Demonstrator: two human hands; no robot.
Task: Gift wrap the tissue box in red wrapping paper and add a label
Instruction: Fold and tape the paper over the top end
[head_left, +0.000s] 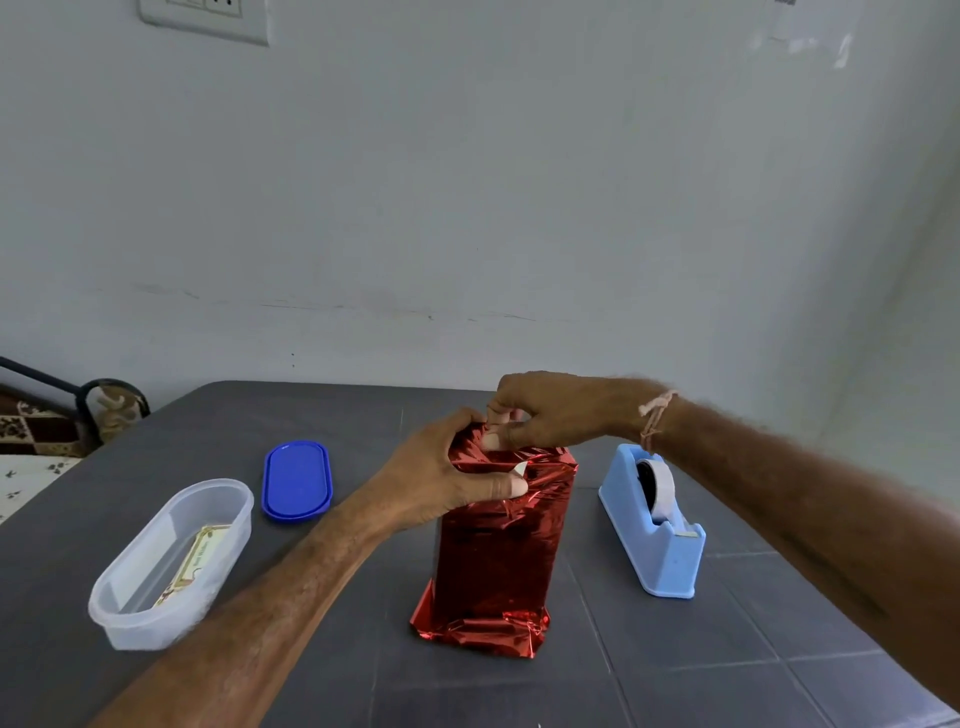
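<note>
The box (493, 551) stood on end at the middle of the table (727, 649), sheathed in shiny red paper (519, 626), creased and glinting; the loose lower end splayed crumpled on the tabletop toward 6 o'clock; the top end was bunched, with a white sliver showing at a fold; the left hand (436, 478) gripped the top from 9 o'clock, thumb pressed on the front; the right hand (550, 410) pinched the bunched paper from 1 o'clock; a dispenser (654, 540) sat at 3 o'clock, a lid (296, 479) at 10, and a tub (156, 616) holding a label (195, 561) at 8.
</note>
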